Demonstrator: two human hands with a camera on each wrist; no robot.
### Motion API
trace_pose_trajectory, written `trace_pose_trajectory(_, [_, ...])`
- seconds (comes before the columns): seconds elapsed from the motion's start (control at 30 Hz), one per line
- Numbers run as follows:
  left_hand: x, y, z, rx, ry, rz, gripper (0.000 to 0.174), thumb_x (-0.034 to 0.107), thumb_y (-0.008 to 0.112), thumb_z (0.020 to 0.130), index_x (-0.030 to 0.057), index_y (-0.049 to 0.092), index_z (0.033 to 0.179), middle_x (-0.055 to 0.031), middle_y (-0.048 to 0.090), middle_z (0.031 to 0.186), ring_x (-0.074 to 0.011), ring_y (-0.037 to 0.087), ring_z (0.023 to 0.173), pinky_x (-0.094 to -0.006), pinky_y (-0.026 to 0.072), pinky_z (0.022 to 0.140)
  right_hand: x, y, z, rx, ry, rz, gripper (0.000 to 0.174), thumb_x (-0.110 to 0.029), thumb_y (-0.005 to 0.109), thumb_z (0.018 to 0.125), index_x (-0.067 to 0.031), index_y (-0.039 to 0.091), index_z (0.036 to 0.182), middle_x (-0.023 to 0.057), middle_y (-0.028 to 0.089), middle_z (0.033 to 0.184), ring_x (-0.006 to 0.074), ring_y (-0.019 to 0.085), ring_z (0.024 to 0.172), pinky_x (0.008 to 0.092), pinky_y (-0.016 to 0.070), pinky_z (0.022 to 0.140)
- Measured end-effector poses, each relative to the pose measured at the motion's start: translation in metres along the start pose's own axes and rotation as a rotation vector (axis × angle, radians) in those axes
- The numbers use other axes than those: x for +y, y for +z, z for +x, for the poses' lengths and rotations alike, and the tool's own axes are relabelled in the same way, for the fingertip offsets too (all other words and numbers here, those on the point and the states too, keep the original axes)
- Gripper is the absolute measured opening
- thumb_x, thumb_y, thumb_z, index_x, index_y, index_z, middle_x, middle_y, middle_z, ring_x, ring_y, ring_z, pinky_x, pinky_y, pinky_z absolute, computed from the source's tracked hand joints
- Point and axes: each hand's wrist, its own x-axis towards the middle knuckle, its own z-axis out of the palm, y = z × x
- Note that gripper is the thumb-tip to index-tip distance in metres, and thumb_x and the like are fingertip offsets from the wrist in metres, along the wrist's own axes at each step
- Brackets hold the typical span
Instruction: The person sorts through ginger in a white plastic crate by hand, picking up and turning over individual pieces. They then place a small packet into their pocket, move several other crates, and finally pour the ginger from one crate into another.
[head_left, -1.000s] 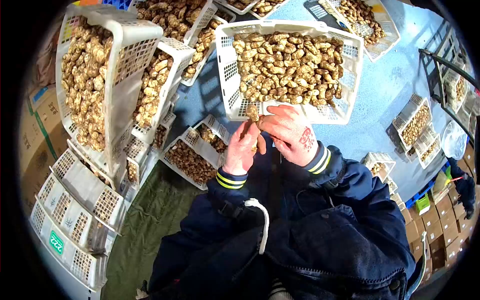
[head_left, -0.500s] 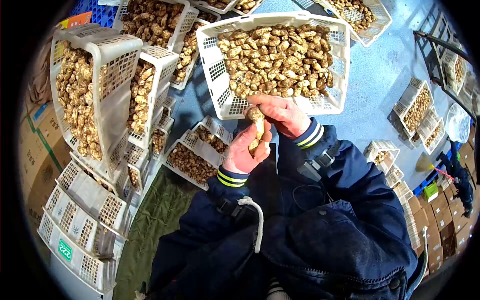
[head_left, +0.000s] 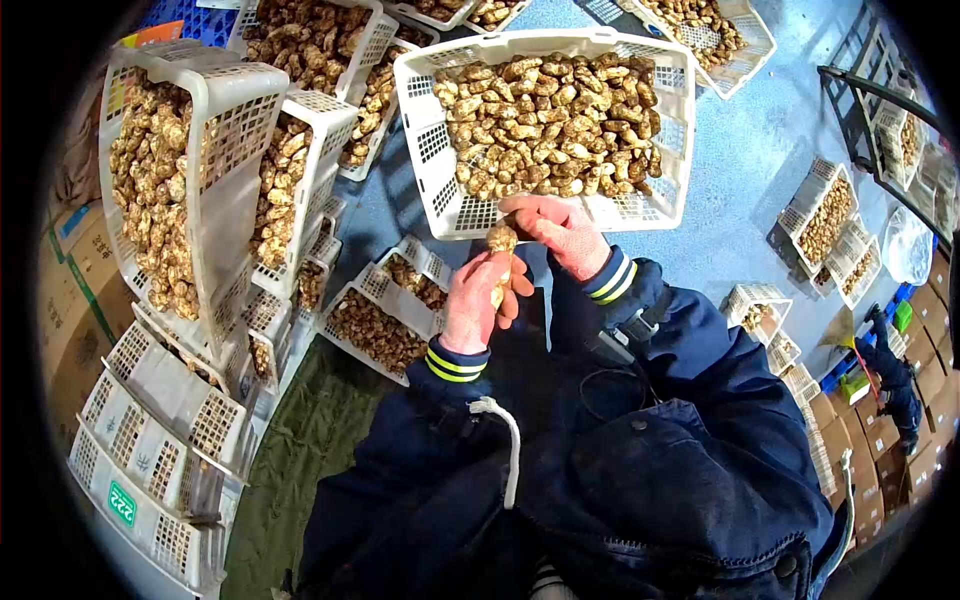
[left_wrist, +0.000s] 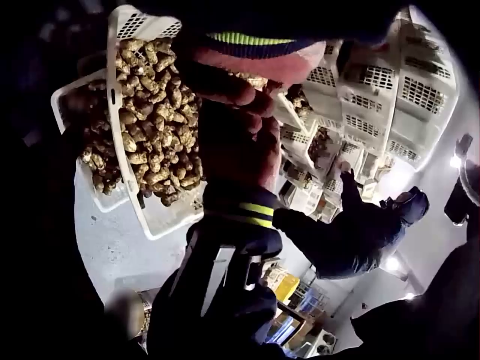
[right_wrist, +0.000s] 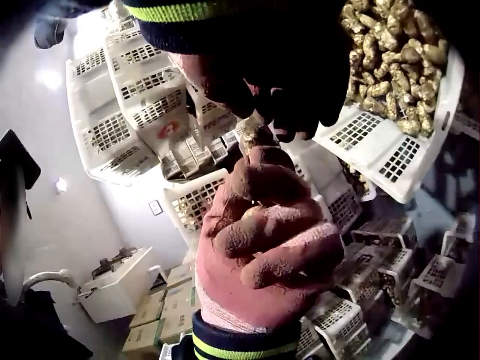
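In the head view both hands wear soiled pink gloves, close together just in front of a white crate [head_left: 683,180] of mushrooms [head_left: 560,120]. My left hand [head_left: 476,305] grips one brown, knobbly mushroom [head_left: 502,239] by its stem, cap upward. Curled fingers of that hand cover most of the stem in the right wrist view, where the cap [right_wrist: 255,135] pokes out above. My right hand [head_left: 566,236] is bent over from the other side, fingertips right at the cap. Whether they pinch it I cannot tell.
Tall stacked crates [head_left: 215,190] full of mushrooms stand on the left, with lower crates [head_left: 375,335] beside my left sleeve. More crates [head_left: 825,215] sit on the blue floor to the right. Another person [head_left: 893,385] is near cardboard boxes [head_left: 925,470] at far right.
My right hand first came away from the lower fingers of my left hand to the mushroom's cap. The mushroom, more exposed half a second ago, is now lower in my left hand.
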Motion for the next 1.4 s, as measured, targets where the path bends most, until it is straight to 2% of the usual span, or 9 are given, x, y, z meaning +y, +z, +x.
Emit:
trace_pose_trajectory(0.33, [-0.005,-0.011,-0.006,-0.009,0.069,0.047,0.028,0.027,0.046,0.09,0.0008,0.055,0.094,-0.012,0.062,0.076,-0.0118,0.046,0.041,-0.023,0.0327,0.036,-0.006,0.016,0.005,-0.23,0.109,0.19,0.044,-0.024,0.058,0.086,0.0029,0.049,0.12,0.0079,0.059,0.106,0.0138,0.053,0.099,0.0273,0.0411,0.088])
trace_pose_trajectory(0.47, [-0.006,-0.029,-0.005,0.045,0.01,-0.002,0.026,0.025,0.048,0.089,0.0005,0.056,0.09,-0.0119,0.06,0.071,-0.0121,0.044,0.037,-0.0219,0.03,0.033,-0.023,-0.042,0.034,0.311,-0.102,-0.635,0.03,-0.021,0.056,0.086,-0.0046,0.058,0.111,0.0063,0.064,0.098,0.0139,0.059,0.09,0.0264,0.047,0.078])
trace_pose_trajectory(0.57, [-0.009,-0.04,-0.007,0.06,0.027,-0.065,0.025,0.024,0.049,0.089,0.0002,0.056,0.088,-0.0119,0.06,0.07,-0.0124,0.043,0.036,-0.0213,0.0291,0.032,-0.027,-0.105,0.072,0.654,-0.247,-1.34,0.03,-0.017,0.061,0.077,-0.0104,0.058,0.106,0.013,0.062,0.092,0.0288,0.059,0.084,0.0352,0.0474,0.074])
trace_pose_trajectory(0.7, [-0.012,-0.047,-0.009,0.07,0.051,-0.084,0.028,0.026,0.049,0.089,-0.0001,0.056,0.093,-0.0129,0.061,0.074,-0.012,0.044,0.039,-0.0211,0.0295,0.033,-0.016,-0.134,0.117,0.488,-0.332,-1.862,0.037,-0.018,0.064,0.071,-0.0151,0.057,0.107,0.0114,0.057,0.106,0.0296,0.054,0.098,0.0398,0.0456,0.081])
trace_pose_trajectory(0.83, [-0.009,-0.05,-0.01,0.13,0.066,-0.011,0.033,0.028,0.046,0.091,0.0001,0.053,0.108,-0.0131,0.062,0.084,-0.0107,0.045,0.043,-0.0205,0.0323,0.038,-0.022,-0.133,0.128,0.261,0.216,-2.028,0.03,-0.016,0.059,0.075,-0.015,0.057,0.105,0.0118,0.057,0.097,0.0305,0.057,0.092,0.0388,0.0476,0.077])
trace_pose_trajectory(0.97, [-0.016,-0.065,-0.004,0.075,0.098,-0.108,0.034,0.024,0.048,0.091,-0.0015,0.051,0.113,-0.0124,0.062,0.087,-0.0097,0.045,0.044,-0.0202,0.0317,0.037,-0.003,-0.162,0.105,0.592,-0.104,-1.583,0.024,-0.02,0.055,0.081,-0.0179,0.059,0.105,0.0109,0.061,0.097,0.0281,0.059,0.09,0.038,0.0477,0.075])
trace_pose_trajectory(1.1, [-0.022,-0.072,-0.003,0.078,0.104,-0.148,0.031,0.022,0.049,0.09,-0.0019,0.053,0.11,-0.0129,0.062,0.085,-0.0102,0.046,0.043,-0.0207,0.032,0.036,-0.013,-0.136,0.097,0.686,-0.439,-1.753,0.031,-0.023,0.061,0.077,-0.0131,0.058,0.106,0.0082,0.061,0.094,0.0283,0.058,0.087,0.0378,0.0474,0.075])
trace_pose_trajectory(1.3, [-0.019,-0.084,-0.009,0.115,0.092,-0.184,0.029,0.021,0.049,0.09,-0.002,0.054,0.108,-0.0127,0.062,0.083,-0.0103,0.046,0.04,-0.0199,0.0322,0.035,0.038,-0.043,0.153,-0.136,0.107,-1.572,0.032,-0.031,0.05,0.081,-0.0164,0.059,0.108,0.0134,0.063,0.097,0.0284,0.061,0.089,0.0382,0.0473,0.077])
trace_pose_trajectory(1.4, [-0.018,-0.092,-0.014,0.156,0.065,-0.159,0.032,0.025,0.049,0.09,-0.0012,0.054,0.108,-0.0097,0.061,0.077,-0.0089,0.045,0.039,-0.0196,0.0317,0.034,0.077,-0.012,0.181,-0.193,0.177,-1.552,0.031,-0.028,0.049,0.081,-0.0129,0.058,0.107,0.0151,0.063,0.094,0.0285,0.06,0.09,0.0388,0.0478,0.077])
